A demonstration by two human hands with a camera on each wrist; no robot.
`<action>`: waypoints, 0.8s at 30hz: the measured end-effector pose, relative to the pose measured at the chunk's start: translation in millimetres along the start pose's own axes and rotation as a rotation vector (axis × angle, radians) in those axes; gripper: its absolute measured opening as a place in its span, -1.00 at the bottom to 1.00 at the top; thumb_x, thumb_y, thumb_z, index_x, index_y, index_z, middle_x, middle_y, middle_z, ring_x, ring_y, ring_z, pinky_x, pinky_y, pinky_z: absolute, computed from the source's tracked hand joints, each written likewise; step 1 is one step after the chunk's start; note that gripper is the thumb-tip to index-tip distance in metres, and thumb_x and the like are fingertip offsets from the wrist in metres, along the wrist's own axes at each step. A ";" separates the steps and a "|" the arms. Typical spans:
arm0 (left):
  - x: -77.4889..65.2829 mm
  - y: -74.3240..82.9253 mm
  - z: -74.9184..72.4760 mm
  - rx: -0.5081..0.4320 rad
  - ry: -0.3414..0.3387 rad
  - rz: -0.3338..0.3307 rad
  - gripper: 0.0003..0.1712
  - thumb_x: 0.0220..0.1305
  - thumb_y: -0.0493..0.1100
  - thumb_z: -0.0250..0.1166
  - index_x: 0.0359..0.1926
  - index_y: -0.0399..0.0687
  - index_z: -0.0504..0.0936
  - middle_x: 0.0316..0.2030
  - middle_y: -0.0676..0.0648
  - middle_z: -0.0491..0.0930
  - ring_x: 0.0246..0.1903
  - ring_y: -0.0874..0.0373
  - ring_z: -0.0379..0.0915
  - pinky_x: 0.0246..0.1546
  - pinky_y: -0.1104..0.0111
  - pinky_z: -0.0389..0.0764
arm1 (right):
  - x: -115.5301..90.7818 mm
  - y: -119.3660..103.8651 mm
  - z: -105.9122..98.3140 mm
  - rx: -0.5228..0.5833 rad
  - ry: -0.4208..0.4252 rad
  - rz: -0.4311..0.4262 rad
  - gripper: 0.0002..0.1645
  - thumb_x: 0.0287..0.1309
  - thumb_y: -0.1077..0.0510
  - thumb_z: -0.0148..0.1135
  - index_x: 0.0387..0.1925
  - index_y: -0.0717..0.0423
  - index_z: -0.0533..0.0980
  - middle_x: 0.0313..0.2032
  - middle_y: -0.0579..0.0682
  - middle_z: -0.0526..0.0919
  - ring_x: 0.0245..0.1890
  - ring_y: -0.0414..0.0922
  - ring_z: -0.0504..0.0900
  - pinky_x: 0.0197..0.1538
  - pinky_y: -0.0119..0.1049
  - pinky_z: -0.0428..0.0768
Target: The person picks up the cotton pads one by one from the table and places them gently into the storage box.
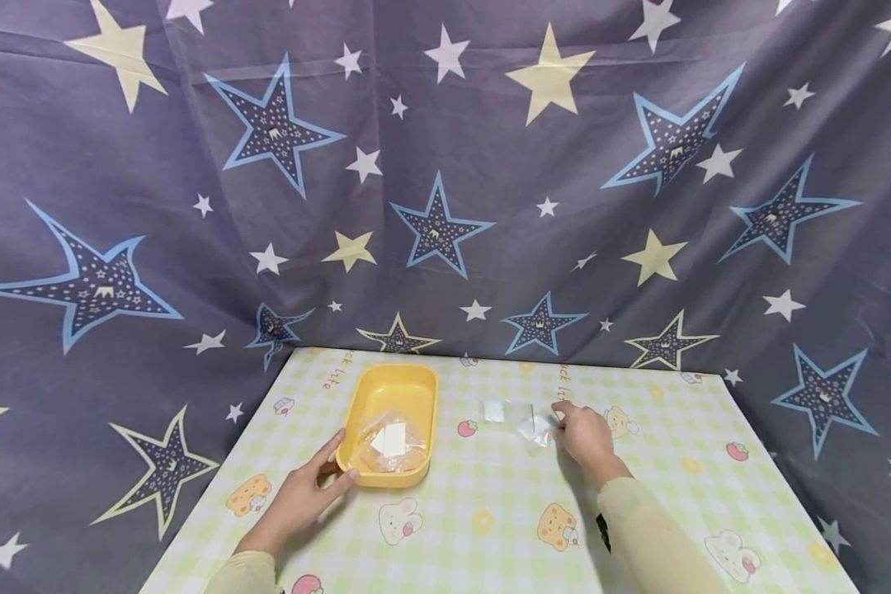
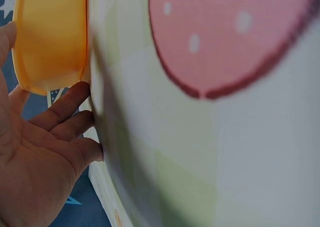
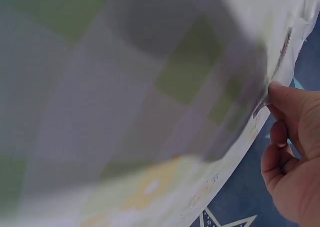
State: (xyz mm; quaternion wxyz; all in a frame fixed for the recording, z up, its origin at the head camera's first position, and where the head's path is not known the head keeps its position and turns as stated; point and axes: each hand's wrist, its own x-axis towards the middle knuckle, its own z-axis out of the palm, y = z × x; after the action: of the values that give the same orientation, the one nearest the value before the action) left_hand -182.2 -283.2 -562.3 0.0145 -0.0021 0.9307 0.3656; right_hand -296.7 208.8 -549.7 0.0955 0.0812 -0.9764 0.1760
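Note:
A yellow tray point(image 1: 431, 388) stands on the left of the table, with clear plastic packets bearing white patches point(image 1: 393, 440) in its near half. My left hand point(image 1: 304, 499) holds the tray's near left corner, thumb on the front rim and fingers along the left side. In the left wrist view the fingertips point(image 2: 80, 89) reach down to the tabletop. Right of the tray lies clear, crinkled plastic with white patches point(image 1: 494, 411). My right hand point(image 1: 585, 437) pinches the right end of this plastic packet point(image 1: 536, 429) between thumb and forefinger, close over the table.
The table point(image 1: 490, 495) wears a green checked cloth with printed cartoon figures. A dark curtain with stars point(image 1: 445, 165) hangs behind and at both sides. Beneath the right forearm a small dark object point(image 1: 603, 532) shows.

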 end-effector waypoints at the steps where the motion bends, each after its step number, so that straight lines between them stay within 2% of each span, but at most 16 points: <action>1: -0.1 0.0 -0.1 0.001 -0.001 -0.002 -0.03 0.46 0.38 0.28 0.72 0.44 0.05 0.32 -0.20 0.67 0.49 -0.34 0.40 0.55 -0.35 0.24 | -0.8 1.9 -2.0 0.008 0.009 0.001 -0.47 0.17 0.32 0.46 0.20 0.11 0.67 -0.33 0.04 0.87 -0.31 0.12 0.80 -0.24 0.07 0.74; 6: 0.2 -0.7 -0.3 0.000 -0.004 -0.001 -0.02 0.45 0.40 0.28 0.72 0.43 0.05 0.33 -0.20 0.67 0.50 -0.34 0.38 0.55 -0.36 0.24 | -2.3 9.6 -11.3 0.041 0.037 -0.004 -0.45 0.17 0.34 0.42 0.23 0.13 0.65 -0.33 0.05 0.87 -0.30 0.11 0.82 -0.22 0.08 0.75; 11: 0.6 -1.1 -0.4 -0.002 -0.005 0.003 -0.02 0.45 0.39 0.28 0.72 0.44 0.05 0.34 -0.20 0.66 0.50 -0.34 0.37 0.56 -0.35 0.22 | 0.4 11.2 -20.4 0.053 0.045 0.000 -0.41 0.21 0.30 0.45 0.30 0.10 0.61 -0.28 0.03 0.88 -0.20 0.14 0.82 -0.07 0.16 0.74; 24: 1.0 -1.5 -0.7 0.010 -0.010 -0.006 -0.01 0.45 0.42 0.27 0.72 0.46 0.04 0.34 -0.21 0.66 0.50 -0.35 0.37 0.55 -0.37 0.21 | 7.0 -4.1 -41.4 0.106 0.122 -0.049 -0.39 0.25 0.25 0.48 0.33 0.14 0.59 -0.25 0.01 0.89 -0.16 0.17 0.77 -0.03 0.20 0.70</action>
State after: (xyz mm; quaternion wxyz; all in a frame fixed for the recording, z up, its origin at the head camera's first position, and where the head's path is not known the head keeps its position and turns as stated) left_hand -183.2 -284.7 -562.9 0.0204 -0.0028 0.9324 0.3609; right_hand -296.2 218.9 -508.8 0.1547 0.0991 -0.9557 0.2298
